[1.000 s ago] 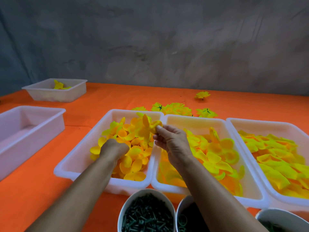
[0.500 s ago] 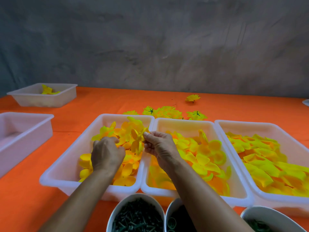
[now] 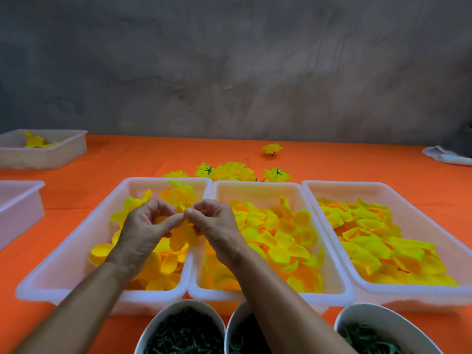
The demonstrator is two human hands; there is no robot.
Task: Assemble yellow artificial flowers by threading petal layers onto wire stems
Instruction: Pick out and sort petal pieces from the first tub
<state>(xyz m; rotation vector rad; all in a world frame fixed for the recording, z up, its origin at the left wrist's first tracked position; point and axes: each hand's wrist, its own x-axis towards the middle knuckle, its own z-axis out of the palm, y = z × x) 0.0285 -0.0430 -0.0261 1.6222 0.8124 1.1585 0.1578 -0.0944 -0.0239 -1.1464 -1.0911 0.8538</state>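
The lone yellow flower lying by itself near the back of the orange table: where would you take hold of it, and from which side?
Judging from this view, pinch the lone flower by its outer petals from above. It lies apart from the cluster of flowers, with bare orange table all around, so hands can come straight down. Its stem side is too small to make out.

Both bare forearms are stretched forward and angled inward, so that the two hands are brought together at the centre. The left hand (image 3: 145,226) is seen from the back, its fingers curled over and its thumb extended toward the meeting point. The right hand (image 3: 217,223) is likewise turned back-up, with fingers bent down and thumb tip set against the left thumb. A yellow petal piece (image 3: 183,233) is pinched between the fingertips of both hands.
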